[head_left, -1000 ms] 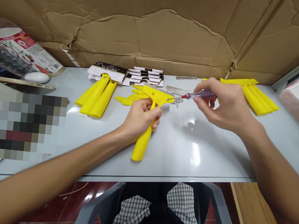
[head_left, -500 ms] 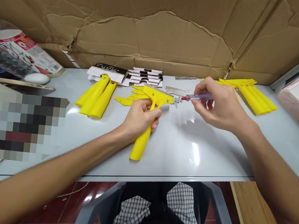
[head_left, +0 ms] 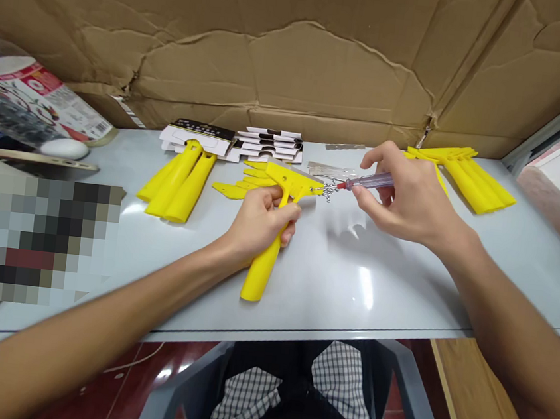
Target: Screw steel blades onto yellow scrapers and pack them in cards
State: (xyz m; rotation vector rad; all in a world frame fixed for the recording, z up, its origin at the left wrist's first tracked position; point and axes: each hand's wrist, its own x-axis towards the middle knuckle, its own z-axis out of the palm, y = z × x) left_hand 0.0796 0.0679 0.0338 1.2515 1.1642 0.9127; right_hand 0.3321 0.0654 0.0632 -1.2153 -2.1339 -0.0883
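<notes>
My left hand (head_left: 266, 221) is wrapped round the upper handle of a yellow scraper (head_left: 262, 271), whose wide head points away from me. A metal edge shows along the head's far side. In my right hand (head_left: 402, 192), fingers closed, is a screwdriver (head_left: 370, 181) with a clear purplish handle and a red collar. Its shaft points left, and the tip meets the right end of the scraper head, near a screw hole. Just behind the tip lies a small pile of screws (head_left: 331, 189). Flat yellow pieces (head_left: 229, 191) lie fanned out behind my left hand.
Yellow scraper handles (head_left: 182, 189) lie at the left, more yellow scrapers (head_left: 478, 180) at the right. Folded cards (head_left: 269, 145) and metal blades (head_left: 331, 170) lie toward the back. A cardboard sheet (head_left: 256, 54) stands behind the table. A labelled bottle (head_left: 46, 98) leans at far left.
The screwdriver's handle and my right hand have shifted very slightly left, with the tip still at the scraper head. My left hand keeps its hold; the whole view has drifted a little.
</notes>
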